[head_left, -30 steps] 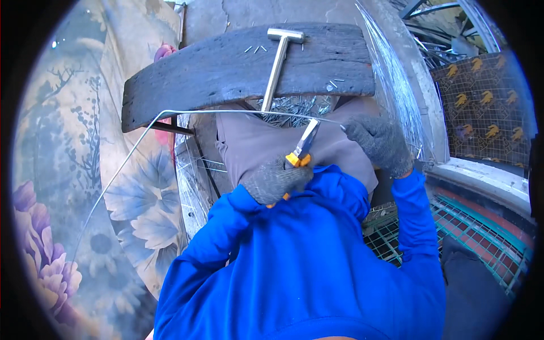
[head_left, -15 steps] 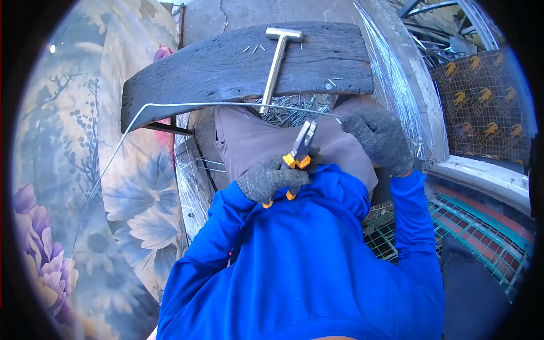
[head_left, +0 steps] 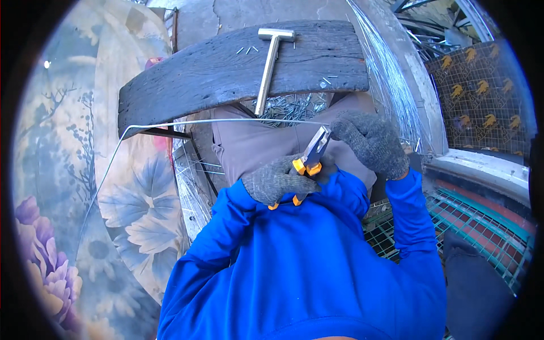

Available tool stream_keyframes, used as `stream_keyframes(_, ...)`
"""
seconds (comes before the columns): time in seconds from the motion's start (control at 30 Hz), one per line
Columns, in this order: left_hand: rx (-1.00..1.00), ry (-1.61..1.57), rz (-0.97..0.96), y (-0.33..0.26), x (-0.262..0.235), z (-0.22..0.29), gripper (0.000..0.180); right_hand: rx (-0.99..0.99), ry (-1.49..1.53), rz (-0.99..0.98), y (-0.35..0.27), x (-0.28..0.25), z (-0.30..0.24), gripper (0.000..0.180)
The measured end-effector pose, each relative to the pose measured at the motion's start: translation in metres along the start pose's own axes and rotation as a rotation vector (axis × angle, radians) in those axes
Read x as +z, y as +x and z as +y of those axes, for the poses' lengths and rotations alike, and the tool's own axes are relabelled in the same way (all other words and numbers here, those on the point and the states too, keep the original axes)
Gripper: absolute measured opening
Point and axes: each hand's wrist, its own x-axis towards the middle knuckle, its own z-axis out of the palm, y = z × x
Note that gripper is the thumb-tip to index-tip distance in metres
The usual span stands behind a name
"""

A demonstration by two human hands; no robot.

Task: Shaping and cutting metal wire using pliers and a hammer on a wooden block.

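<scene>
My gloved left hand (head_left: pixel 277 181) is wrapped around a pair of pliers (head_left: pixel 315 151) with orange-and-dark handles, held over my lap. Their metal jaws tilt up and to the right, close to the tip of a long metal wire (head_left: pixel 215 120). Fingers of my right hand (head_left: pixel 372 143), in a matching grey knit glove, are closed at that end of the wire. From there the wire runs left above my knees, then bends sharply down across the patterned cloth. Whether the jaws touch the wire I cannot tell.
A metal hammer (head_left: pixel 268 71) lies on the dark wooden plank (head_left: pixel 209 68) ahead, beside several short metal pieces. More cut pieces (head_left: pixel 289 109) are heaped below the plank. Long thin rods (head_left: pixel 391 79) lean at the right. Floral cloth (head_left: pixel 136 187) hangs left; green wire mesh (head_left: pixel 470 232) lies lower right.
The pliers in my left hand have moved right, nearer the wire's end and my right hand. My right hand has shifted slightly left, and the wire sits a little lower.
</scene>
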Motion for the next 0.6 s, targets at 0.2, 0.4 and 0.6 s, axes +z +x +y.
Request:
stream_keyframes(0.2,0.053,-0.151,-0.042,-0.002,0.008,0.011,0.054,-0.017,-0.023,-0.045,-0.001,0.004,0.003,0.025)
stream_keyframes(0.4,0.067,-0.017,-0.090,-0.001,0.005,0.019,0.041,0.029,0.078,-0.065,0.002,0.004,0.001,0.027)
stream_keyframes(0.6,0.031,-0.005,0.015,0.000,0.014,0.012,0.024,0.039,0.101,-0.098,0.010,0.000,-0.004,0.027)
